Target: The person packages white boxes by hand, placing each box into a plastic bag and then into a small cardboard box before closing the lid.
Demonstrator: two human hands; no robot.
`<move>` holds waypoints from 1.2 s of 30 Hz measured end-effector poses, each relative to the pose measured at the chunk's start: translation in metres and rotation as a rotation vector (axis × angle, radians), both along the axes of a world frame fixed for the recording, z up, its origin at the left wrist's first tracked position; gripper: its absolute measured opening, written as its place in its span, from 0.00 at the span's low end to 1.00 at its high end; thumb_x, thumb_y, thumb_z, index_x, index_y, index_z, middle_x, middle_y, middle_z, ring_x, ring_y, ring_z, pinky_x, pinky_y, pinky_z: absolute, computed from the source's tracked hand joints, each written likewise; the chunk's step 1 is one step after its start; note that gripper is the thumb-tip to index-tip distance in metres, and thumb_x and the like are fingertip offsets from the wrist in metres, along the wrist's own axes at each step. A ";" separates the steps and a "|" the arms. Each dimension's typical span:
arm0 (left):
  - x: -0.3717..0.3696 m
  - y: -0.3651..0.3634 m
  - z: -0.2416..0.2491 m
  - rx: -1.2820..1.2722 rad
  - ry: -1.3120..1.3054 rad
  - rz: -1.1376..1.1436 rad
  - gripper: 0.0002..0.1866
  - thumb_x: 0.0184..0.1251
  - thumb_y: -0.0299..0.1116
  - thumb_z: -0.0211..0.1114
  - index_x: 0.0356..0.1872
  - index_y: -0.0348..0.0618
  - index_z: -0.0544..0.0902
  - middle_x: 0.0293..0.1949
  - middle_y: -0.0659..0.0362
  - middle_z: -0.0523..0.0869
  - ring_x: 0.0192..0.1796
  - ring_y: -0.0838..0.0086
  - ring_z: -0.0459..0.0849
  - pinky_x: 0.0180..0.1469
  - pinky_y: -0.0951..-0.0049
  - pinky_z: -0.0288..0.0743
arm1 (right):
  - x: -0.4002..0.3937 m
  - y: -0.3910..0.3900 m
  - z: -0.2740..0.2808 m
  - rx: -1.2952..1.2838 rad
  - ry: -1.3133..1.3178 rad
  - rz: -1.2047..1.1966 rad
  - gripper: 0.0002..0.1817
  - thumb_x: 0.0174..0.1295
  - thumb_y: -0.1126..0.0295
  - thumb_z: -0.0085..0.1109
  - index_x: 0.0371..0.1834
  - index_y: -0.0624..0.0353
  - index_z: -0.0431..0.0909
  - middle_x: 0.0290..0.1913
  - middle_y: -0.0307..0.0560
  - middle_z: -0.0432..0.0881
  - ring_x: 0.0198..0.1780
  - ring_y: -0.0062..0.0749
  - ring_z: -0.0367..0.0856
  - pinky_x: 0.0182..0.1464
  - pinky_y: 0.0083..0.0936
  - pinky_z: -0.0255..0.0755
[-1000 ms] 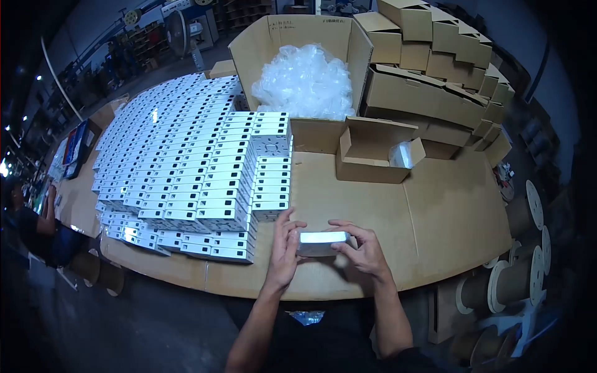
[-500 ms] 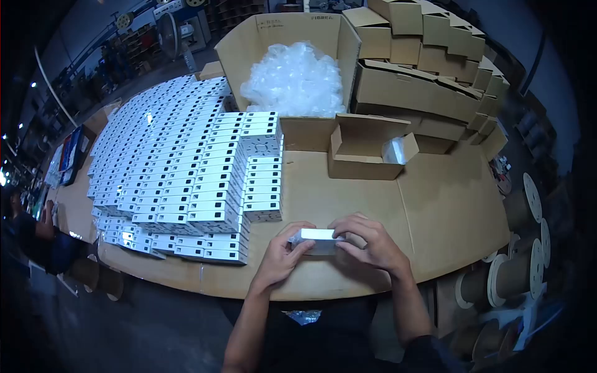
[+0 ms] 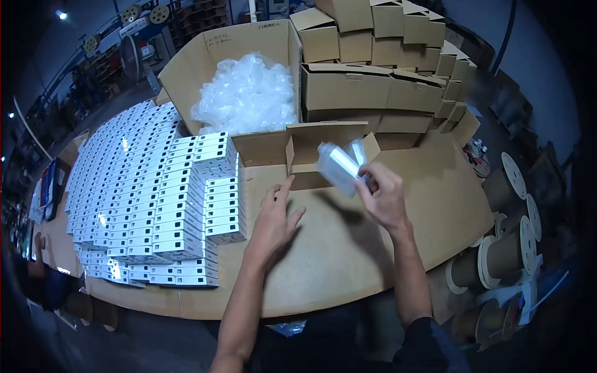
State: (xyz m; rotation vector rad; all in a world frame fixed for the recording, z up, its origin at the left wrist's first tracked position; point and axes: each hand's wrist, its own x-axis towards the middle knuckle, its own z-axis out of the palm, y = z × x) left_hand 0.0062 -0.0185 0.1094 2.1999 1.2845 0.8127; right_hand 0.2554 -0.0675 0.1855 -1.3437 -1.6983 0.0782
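My right hand (image 3: 382, 194) pinches one end of a small white box in a clear plastic bag (image 3: 339, 166), lifted above the table and tilted. It hangs just in front of an open cardboard carton (image 3: 311, 180), hiding part of the carton's front. Inside the carton, at its right end, another clear plastic-wrapped item (image 3: 356, 151) shows in part. My left hand (image 3: 273, 214) is empty, fingers apart, near the carton's left front corner. To its left rise stacked white boxes (image 3: 177, 211) with small black squares on their ends.
A large cardboard box (image 3: 180, 68) at the back holds a heap of clear plastic bags (image 3: 249, 93). Brown cartons (image 3: 348, 87) are stacked at the back right. Cable spools (image 3: 507, 248) stand beyond the table's right edge. Part of another person (image 3: 40, 267) shows at far left.
The bagged white box, held in both hands near the front edge, has moved forward and up in my right hand. My left hand has let go and opened. The view has shifted right.
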 end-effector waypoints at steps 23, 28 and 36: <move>0.035 0.020 -0.013 -0.002 0.532 0.104 0.53 0.68 0.45 0.72 0.86 0.48 0.49 0.67 0.44 0.75 0.57 0.44 0.84 0.53 0.45 0.82 | 0.035 0.105 -0.097 -0.105 -0.320 -0.437 0.08 0.63 0.74 0.68 0.43 0.64 0.84 0.43 0.62 0.83 0.39 0.63 0.87 0.41 0.54 0.82; 0.032 0.025 -0.034 0.230 0.362 0.151 0.43 0.66 0.40 0.73 0.79 0.42 0.62 0.64 0.44 0.78 0.54 0.48 0.84 0.54 0.50 0.80 | 0.031 0.105 -0.096 -0.217 -0.433 -0.502 0.09 0.66 0.70 0.66 0.42 0.65 0.87 0.49 0.62 0.83 0.39 0.63 0.88 0.42 0.52 0.83; -0.010 0.026 0.002 0.497 0.064 0.315 0.10 0.66 0.30 0.70 0.41 0.37 0.78 0.44 0.47 0.80 0.49 0.53 0.81 0.53 0.55 0.74 | -0.021 0.088 -0.054 -0.001 -0.137 -0.149 0.17 0.66 0.80 0.57 0.58 0.63 0.79 0.55 0.59 0.79 0.57 0.56 0.81 0.59 0.47 0.78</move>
